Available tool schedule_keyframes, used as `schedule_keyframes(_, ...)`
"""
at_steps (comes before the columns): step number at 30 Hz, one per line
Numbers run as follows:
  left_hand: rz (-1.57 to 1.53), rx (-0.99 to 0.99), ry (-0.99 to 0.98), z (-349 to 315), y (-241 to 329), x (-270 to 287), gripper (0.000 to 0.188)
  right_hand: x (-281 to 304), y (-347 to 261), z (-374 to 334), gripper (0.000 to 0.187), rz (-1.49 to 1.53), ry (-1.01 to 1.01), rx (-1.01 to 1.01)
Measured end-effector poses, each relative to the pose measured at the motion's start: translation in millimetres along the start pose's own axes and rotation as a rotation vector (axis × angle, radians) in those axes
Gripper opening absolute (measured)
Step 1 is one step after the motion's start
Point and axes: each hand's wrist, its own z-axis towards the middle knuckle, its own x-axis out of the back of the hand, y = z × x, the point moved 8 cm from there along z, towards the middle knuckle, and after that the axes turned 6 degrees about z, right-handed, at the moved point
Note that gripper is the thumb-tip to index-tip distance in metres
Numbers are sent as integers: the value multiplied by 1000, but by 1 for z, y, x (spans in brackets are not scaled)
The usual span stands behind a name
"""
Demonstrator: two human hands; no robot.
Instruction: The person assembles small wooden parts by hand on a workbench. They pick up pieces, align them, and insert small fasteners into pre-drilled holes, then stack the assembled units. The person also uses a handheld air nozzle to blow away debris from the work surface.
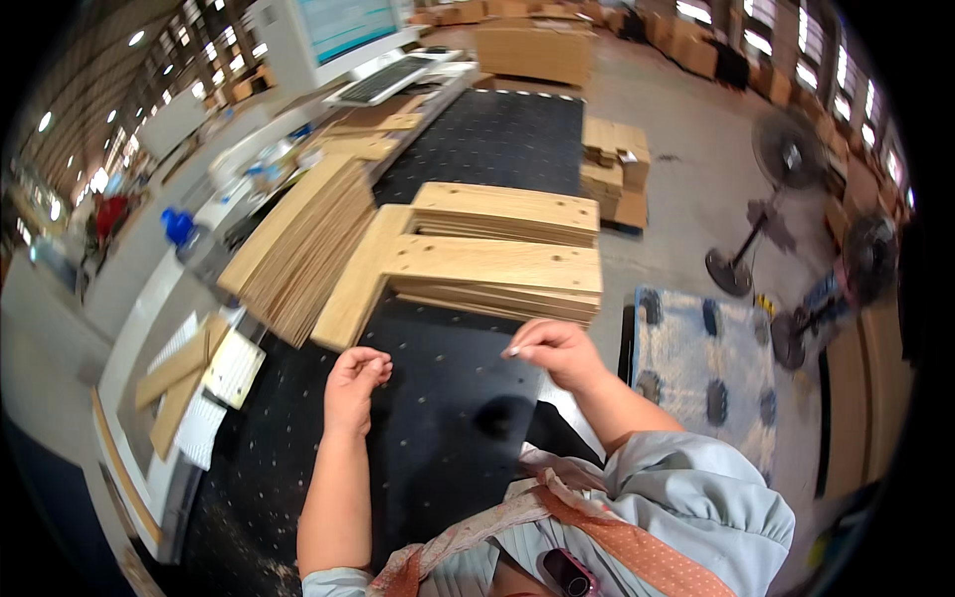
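Above the black perforated table, my left hand has its fingers curled in against the thumb, and nothing shows in it. My right hand is pinched closed near the table's right edge. A tiny whitish spot shows at its fingertips, too small to name. Just beyond both hands lie stacked wooden boards: a near stack and a far stack, both with dark holes in their top boards. A plain board lies crosswise at their left ends. Neither hand touches the boards.
A tall leaning stack of thin boards stands on the left, beside a blue-capped bottle. Wood strips and papers lie nearer. A monitor and keyboard are farther back. On the right are a pallet and standing fans.
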Motion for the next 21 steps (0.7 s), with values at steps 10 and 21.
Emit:
schedule_keyframes(10,1593,-559,-488,102,26,-298,108,199,-13,-84,4,-90,735,255)
schedule_keyframes(21,1540,-412,-685,155,-18,-307,137,218,-24,-54,9,-314,782,532)
